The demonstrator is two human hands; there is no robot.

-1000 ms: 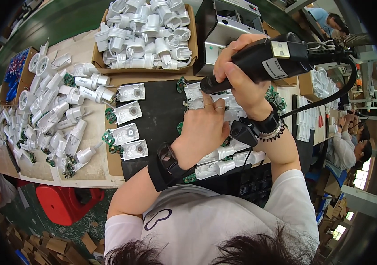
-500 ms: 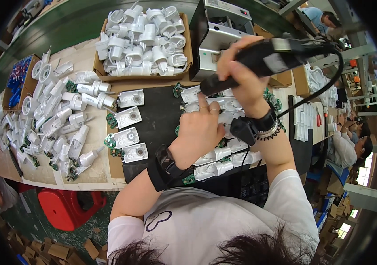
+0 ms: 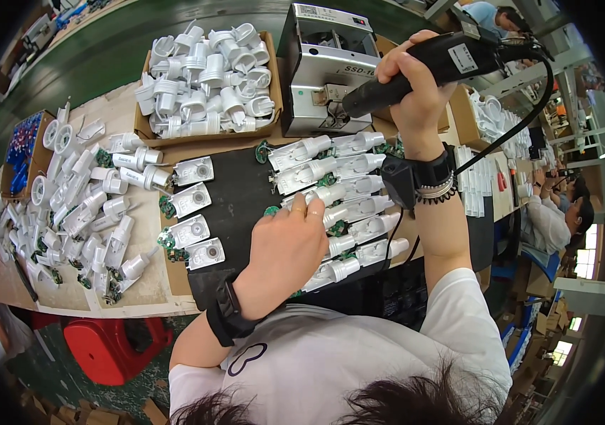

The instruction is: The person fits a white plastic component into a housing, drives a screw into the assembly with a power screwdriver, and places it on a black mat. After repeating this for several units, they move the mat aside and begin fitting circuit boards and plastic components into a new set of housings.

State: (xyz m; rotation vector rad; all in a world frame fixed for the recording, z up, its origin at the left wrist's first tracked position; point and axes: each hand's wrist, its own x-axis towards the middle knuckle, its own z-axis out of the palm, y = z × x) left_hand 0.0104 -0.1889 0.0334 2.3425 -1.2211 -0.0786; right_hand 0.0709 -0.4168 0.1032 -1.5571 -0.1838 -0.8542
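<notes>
My right hand (image 3: pixel 421 92) is wrapped round a black electric screwdriver (image 3: pixel 437 67), held at a slant with its cable trailing off to the right. The driver's lower end is in front of the pickup part of a silver and black screw feeder (image 3: pixel 323 60). My left hand (image 3: pixel 289 244) has its fingers curled onto a white plastic housing (image 3: pixel 329 193) in the middle of two columns of similar housings, several with green circuit boards attached. Its fingertips partly cover that housing. These housings lie on a black mat (image 3: pixel 235 173).
Several flat white housings (image 3: pixel 194 200) line the mat's left side. Farther left is a pile of white parts (image 3: pixel 90 205). A cardboard box (image 3: pixel 274 85) of white caps stands at the back, and a smaller box (image 3: pixel 35 159) holds blue and red parts. A red stool (image 3: pixel 93 347) stands below the table.
My right hand has lifted the screwdriver from the far housing back to the screw feeder. My left hand has moved nearer to me, from the far housings to one in the middle.
</notes>
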